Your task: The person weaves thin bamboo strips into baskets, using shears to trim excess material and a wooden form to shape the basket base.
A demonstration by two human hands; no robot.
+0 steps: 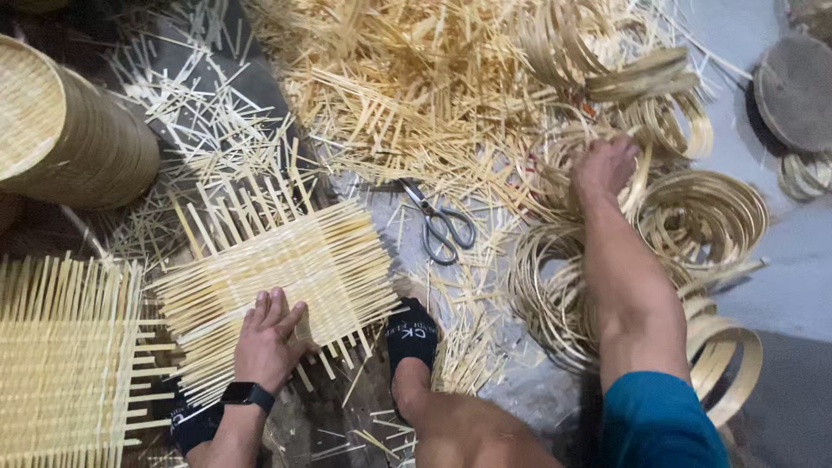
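Note:
My left hand (267, 338) lies flat, fingers together, on the near edge of a square woven bamboo mat (277, 269) on the floor. A black watch sits on that wrist. My right hand (604, 167) reaches far forward into a heap of coiled bamboo hoops (702, 217) and is closed around one thin bamboo hoop (563, 156) there. My foot in a black sock (411, 340) rests beside the mat's right corner.
Grey-handled scissors (440, 224) lie between mat and hoops. Loose bamboo strips (407, 78) cover the far floor. A stack of round woven trays (61, 130) stands far left, another woven mat (61, 364) near left, round discs (793, 91) far right.

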